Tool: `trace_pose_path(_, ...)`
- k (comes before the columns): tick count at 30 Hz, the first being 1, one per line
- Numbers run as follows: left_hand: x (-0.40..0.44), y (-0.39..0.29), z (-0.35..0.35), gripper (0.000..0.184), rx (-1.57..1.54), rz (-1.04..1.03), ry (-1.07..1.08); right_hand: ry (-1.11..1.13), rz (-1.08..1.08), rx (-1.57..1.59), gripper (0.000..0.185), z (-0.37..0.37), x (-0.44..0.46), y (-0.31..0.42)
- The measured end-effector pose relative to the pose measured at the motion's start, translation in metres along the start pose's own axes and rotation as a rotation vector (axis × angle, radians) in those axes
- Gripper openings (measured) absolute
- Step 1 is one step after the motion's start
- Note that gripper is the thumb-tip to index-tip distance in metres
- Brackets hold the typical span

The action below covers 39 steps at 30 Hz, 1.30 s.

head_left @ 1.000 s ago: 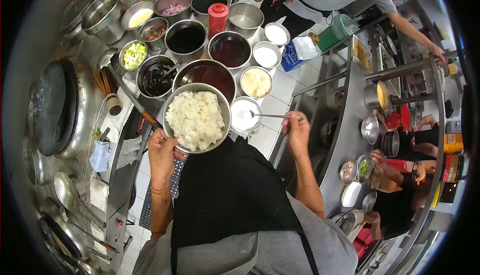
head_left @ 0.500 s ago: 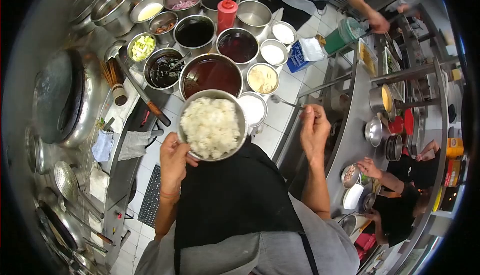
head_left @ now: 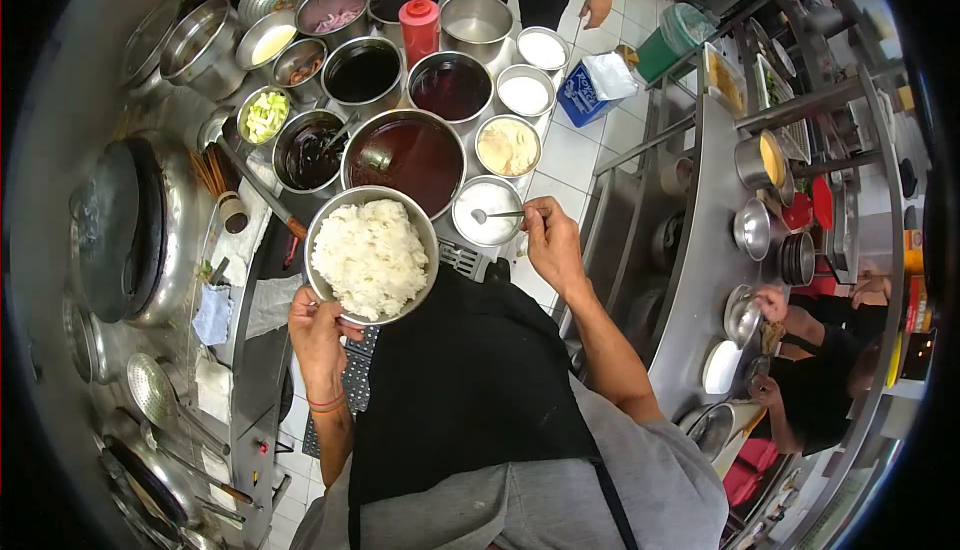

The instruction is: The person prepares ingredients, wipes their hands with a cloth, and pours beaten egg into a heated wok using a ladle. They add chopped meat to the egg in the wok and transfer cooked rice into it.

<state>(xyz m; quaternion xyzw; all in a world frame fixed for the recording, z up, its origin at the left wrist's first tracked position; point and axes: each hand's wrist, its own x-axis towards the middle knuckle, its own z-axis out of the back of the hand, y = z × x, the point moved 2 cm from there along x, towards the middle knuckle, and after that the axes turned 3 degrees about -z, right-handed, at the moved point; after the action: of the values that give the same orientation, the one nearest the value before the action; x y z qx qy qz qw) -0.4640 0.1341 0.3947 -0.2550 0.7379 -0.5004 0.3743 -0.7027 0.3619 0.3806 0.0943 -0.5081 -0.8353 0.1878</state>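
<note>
My left hand (head_left: 320, 338) grips the lower left rim of a steel bowl (head_left: 428, 240), which is heaped with cooked white rice (head_left: 370, 258). In my right hand (head_left: 556, 250) is a small metal spoon (head_left: 505, 215), pinched by its handle. Its tip hangs over a container of white granules or powder (head_left: 488, 196); whether it touches them I cannot tell. Close to the rice bowl stands a large pot of dark red-brown sauce (head_left: 405, 160). Beside that are a container of pale yellow powder (head_left: 508, 145) and a pot of thick dark sauce (head_left: 310, 150) with a ladle in it.
Several more pots crowd the far side, around a red squeeze bottle (head_left: 420, 30). On the left are a wok (head_left: 150, 230), a bamboo brush (head_left: 232, 212) and a skimmer (head_left: 152, 388). A steel counter (head_left: 690, 240) runs along the right, where other people work. Another person stands beyond the pots.
My right hand has moved left, bringing the spoon over the white granules. The rice bowl has shifted left in view. The person at the far side has lowered an arm.
</note>
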Motion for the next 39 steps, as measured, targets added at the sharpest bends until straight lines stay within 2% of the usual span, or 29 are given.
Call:
trace_pose_path(3,0.003,0.005,0.001,0.004,0.039,0.010,0.029,-0.060,-0.127,0.096,0.013,0.019,-0.003,0.008)
trace_pose_path(4,0.003,0.006,-0.001,0.004,0.053,0.013,0.034,-0.069,-0.230,0.276,0.015,0.030,-0.004,0.015)
trace_pose_path(6,0.002,0.008,-0.009,0.008,0.006,0.054,0.050,-0.044,-0.185,0.549,0.015,0.056,-0.007,0.038)
trace_pose_path(8,0.003,0.012,-0.019,0.008,-0.013,0.110,0.092,-0.051,-0.066,0.622,0.014,0.068,-0.005,0.059)
trace_pose_path(12,0.009,0.013,-0.041,0.009,-0.023,0.126,0.199,-0.134,0.188,0.039,0.010,0.047,0.039,0.039)
trace_pose_path(14,0.011,0.009,-0.047,0.009,-0.012,0.138,0.202,-0.116,0.407,-0.190,0.009,0.029,0.062,-0.002)
trace_pose_path(15,0.011,0.007,-0.047,0.009,-0.007,0.137,0.206,-0.063,0.402,-0.211,0.009,0.023,0.069,-0.016)
trace_pose_path(17,0.010,0.002,-0.046,0.007,-0.008,0.121,0.206,-0.005,0.372,-0.233,0.010,0.014,0.074,-0.035)
trace_pose_path(20,0.012,0.002,-0.035,0.006,-0.015,0.090,0.171,-0.034,0.222,-0.123,0.009,0.013,0.071,-0.043)
trace_pose_path(24,0.010,-0.001,-0.032,0.005,-0.019,0.058,0.129,-0.110,0.182,-0.058,0.010,0.013,0.072,-0.049)
trace_pose_path(30,0.011,0.002,-0.029,0.005,-0.041,0.057,0.102,-0.187,-0.181,0.134,0.017,0.008,0.075,-0.065)
trace_pose_path(34,0.012,0.002,-0.032,0.005,-0.039,0.054,0.100,-0.257,-0.175,0.317,0.015,0.008,0.079,-0.085)
trace_pose_path(35,0.013,0.003,-0.032,0.005,-0.028,0.050,0.096,-0.250,-0.251,0.399,0.014,0.014,0.077,-0.087)
trace_pose_path(39,0.020,0.002,-0.041,0.006,0.006,0.048,0.112,-0.237,-0.224,0.677,0.014,0.044,0.072,-0.058)
